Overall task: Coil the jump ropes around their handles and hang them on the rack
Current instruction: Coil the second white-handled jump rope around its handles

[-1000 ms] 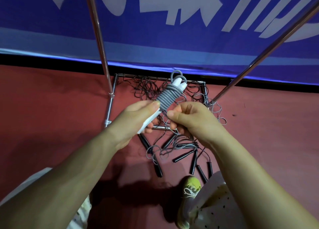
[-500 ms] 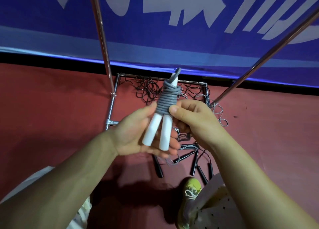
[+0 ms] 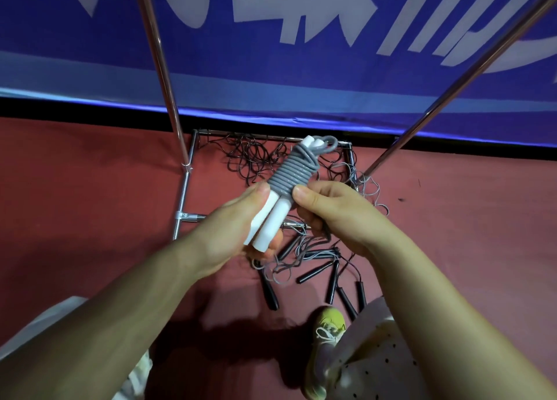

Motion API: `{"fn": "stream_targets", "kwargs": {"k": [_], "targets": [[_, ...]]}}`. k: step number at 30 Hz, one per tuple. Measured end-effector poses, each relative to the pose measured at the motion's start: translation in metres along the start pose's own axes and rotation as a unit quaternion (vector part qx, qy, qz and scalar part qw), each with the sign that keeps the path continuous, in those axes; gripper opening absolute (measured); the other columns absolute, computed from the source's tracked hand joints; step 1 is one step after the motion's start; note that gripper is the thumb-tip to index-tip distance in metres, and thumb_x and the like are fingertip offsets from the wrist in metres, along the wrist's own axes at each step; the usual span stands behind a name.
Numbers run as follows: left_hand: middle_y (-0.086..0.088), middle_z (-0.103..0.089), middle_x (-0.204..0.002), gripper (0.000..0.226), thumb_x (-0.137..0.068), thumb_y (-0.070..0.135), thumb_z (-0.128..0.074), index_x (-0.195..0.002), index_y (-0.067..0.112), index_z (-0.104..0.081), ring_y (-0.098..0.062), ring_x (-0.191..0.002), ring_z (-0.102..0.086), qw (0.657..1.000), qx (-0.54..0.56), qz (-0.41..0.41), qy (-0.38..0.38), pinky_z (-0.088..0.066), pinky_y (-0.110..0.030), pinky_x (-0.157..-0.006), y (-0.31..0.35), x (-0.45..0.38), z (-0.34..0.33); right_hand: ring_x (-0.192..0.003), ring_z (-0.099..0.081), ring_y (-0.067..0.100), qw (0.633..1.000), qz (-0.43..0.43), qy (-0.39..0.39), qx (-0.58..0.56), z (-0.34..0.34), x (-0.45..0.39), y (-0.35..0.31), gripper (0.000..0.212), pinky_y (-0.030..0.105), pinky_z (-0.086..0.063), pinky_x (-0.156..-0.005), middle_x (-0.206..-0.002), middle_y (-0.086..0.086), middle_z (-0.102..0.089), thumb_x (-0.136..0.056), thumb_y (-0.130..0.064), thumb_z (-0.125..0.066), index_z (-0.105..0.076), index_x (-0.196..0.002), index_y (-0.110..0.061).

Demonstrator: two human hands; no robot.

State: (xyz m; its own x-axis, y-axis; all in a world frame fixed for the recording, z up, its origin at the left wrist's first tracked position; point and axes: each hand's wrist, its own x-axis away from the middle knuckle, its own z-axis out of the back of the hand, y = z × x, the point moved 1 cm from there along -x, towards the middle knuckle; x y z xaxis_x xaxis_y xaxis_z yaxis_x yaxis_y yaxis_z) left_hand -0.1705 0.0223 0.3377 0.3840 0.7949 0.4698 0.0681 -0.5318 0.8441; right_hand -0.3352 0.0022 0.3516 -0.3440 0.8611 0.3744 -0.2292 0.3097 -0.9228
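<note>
1. Left hand [image 3: 229,228] grips white handles [image 3: 272,215]; right hand [image 3: 328,209] pinches grey coil [image 3: 294,173], held above floor pile [image 3: 301,261].
2. Risk: loose end loop [image 3: 327,145] could unwind if right pinch slips before reaching rack [image 3: 162,77].

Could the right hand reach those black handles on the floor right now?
Probably not at once: the right hand holds the coiled grey rope with the left hand. The black handles lie uncovered below, so the path looks free once it lets go.
</note>
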Motion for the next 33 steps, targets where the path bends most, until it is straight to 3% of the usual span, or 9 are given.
{"fn": "stream_targets", "kwargs": {"k": [6, 10, 13, 16, 18, 21, 23, 28, 33], "targets": [[-0.006, -0.06, -0.065, 0.039, -0.097, 0.043, -0.034, -0.105, 0.017, -0.061, -0.016, -0.059, -0.056, 1.0, -0.002, -0.013, 0.024, -0.049, -0.032, -0.062, 0.003, 0.001, 0.002, -0.041, -0.038, 0.008, 0.997, -0.028, 0.046, 0.047, -0.002, -0.001, 0.002, 0.044, 0.028, -0.039, -0.052, -0.049, -0.006, -0.041, -0.068, -0.058, -0.055, -0.048, -0.062, -0.015], [-0.009, -0.054, -0.06, 0.043, -0.095, 0.046, -0.033, -0.101, 0.013, -0.059, -0.019, -0.052, -0.05, 0.994, 0.106, 0.014, -0.009, -0.043, -0.035, -0.065, 0.01, 0.0, 0.004, -0.044, -0.03, 0.011, 0.992, -0.085, 0.029, -0.09, -0.005, -0.006, 0.001, 0.062, 0.027, -0.032, -0.05, -0.053, -0.004, -0.038, -0.091, -0.062, -0.029, -0.06, -0.06, -0.019], [-0.011, -0.053, -0.058, 0.045, -0.082, 0.051, -0.04, -0.097, 0.013, -0.059, -0.021, -0.049, -0.048, 0.988, 0.149, 0.02, -0.024, -0.041, -0.037, -0.067, 0.013, 0.001, 0.007, -0.047, -0.036, 0.009, 0.98, -0.122, -0.033, -0.154, -0.003, -0.006, 0.002, 0.041, 0.022, -0.043, -0.046, -0.055, -0.003, -0.044, -0.098, -0.034, -0.04, -0.065, -0.076, -0.01], [-0.011, -0.053, -0.059, 0.045, -0.078, 0.051, -0.042, -0.092, 0.013, -0.059, -0.022, -0.049, -0.048, 0.985, 0.167, 0.022, -0.036, -0.043, -0.036, -0.064, 0.015, 0.003, 0.011, -0.047, -0.041, 0.007, 0.974, -0.114, -0.078, -0.18, -0.002, -0.005, 0.005, 0.019, 0.024, -0.052, -0.05, -0.056, -0.002, -0.047, -0.086, -0.025, -0.062, -0.07, -0.077, -0.01], [-0.009, -0.054, -0.06, 0.044, -0.078, 0.051, -0.042, -0.091, 0.013, -0.059, -0.021, -0.049, -0.048, 0.983, 0.174, 0.024, -0.044, -0.045, -0.035, -0.061, 0.016, 0.005, 0.013, -0.046, -0.044, 0.007, 0.975, -0.096, -0.094, -0.176, -0.002, -0.004, 0.005, 0.016, 0.025, -0.055, -0.052, -0.057, -0.001, -0.049, -0.085, -0.023, -0.062, -0.07, -0.079, -0.01], [-0.011, -0.05, -0.062, 0.044, -0.077, 0.052, -0.045, -0.095, 0.013, -0.056, -0.022, -0.05, -0.049, 0.98, 0.19, 0.034, -0.041, -0.048, -0.033, -0.056, 0.016, 0.005, 0.017, -0.049, -0.057, 0.01, 0.988, -0.063, -0.099, -0.104, -0.003, -0.002, 0.003, 0.012, 0.022, -0.051, -0.048, -0.06, -0.001, -0.058, -0.091, -0.019, -0.056, -0.057, -0.084, -0.008], [-0.012, -0.05, -0.062, 0.043, -0.08, 0.053, -0.045, -0.094, 0.014, -0.057, -0.023, -0.049, -0.048, 0.983, 0.176, 0.041, -0.024, -0.047, -0.033, -0.056, 0.015, 0.003, 0.018, -0.06, -0.064, 0.012, 0.996, -0.019, -0.073, -0.05, -0.004, -0.002, 0.001, 0.015, 0.022, -0.049, -0.055, -0.065, -0.003, -0.066, -0.097, -0.014, -0.049, -0.052, -0.084, -0.009], [-0.004, -0.056, -0.058, 0.04, -0.099, 0.045, -0.035, -0.09, 0.014, -0.059, -0.017, -0.052, -0.05, 0.986, 0.12, 0.006, 0.116, -0.044, -0.029, -0.055, 0.011, -0.009, 0.013, -0.048, -0.048, 0.004, 0.967, 0.076, 0.086, 0.227, -0.014, -0.003, -0.006, 0.026, 0.02, -0.04, -0.054, -0.053, -0.008, -0.056, -0.097, -0.017, -0.051, -0.055, -0.072, -0.018], [0.004, -0.058, -0.067, 0.033, -0.102, 0.034, -0.036, -0.084, 0.023, -0.061, -0.01, -0.055, -0.054, 0.979, -0.029, -0.096, 0.179, -0.045, -0.02, -0.048, 0.003, -0.018, 0.007, -0.048, -0.043, 0.004, 0.953, 0.078, 0.132, 0.261, -0.019, 0.007, -0.011, 0.033, 0.022, -0.034, -0.051, -0.054, -0.006, -0.05, -0.098, -0.024, -0.048, -0.059, -0.073, -0.006]]}}
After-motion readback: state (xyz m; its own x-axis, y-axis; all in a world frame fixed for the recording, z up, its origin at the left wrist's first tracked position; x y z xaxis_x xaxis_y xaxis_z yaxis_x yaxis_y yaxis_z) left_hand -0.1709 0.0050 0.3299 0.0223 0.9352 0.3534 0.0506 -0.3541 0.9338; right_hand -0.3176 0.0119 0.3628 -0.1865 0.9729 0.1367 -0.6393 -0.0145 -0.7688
